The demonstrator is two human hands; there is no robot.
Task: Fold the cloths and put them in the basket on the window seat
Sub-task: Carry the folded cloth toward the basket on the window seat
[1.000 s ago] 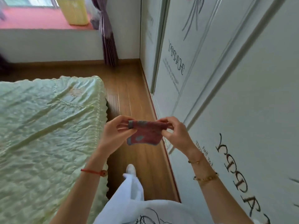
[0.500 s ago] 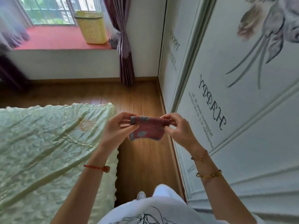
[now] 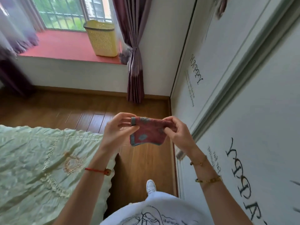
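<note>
A small folded red cloth [image 3: 148, 133] with grey-blue patches and edging hangs in the air between my two hands, above the wooden floor. My left hand [image 3: 116, 129] pinches its left end between thumb and fingers. My right hand [image 3: 177, 133] pinches its right end. The yellow perforated basket [image 3: 102, 38] stands upright on the red window seat [image 3: 61, 44], far ahead and to the left of the cloth. I cannot see inside the basket.
A bed with a pale green quilt [image 3: 40, 168] fills the left side. White wardrobe doors [image 3: 243, 95] with lettering run along the right. A purple curtain [image 3: 134, 62] hangs beside the basket. A strip of wooden floor [image 3: 142, 168] lies between bed and wardrobe.
The view has lifted and moved forward, bringing the window seat and basket closer and fuller into view. Both hands keep the same pinch on the red cloth.
</note>
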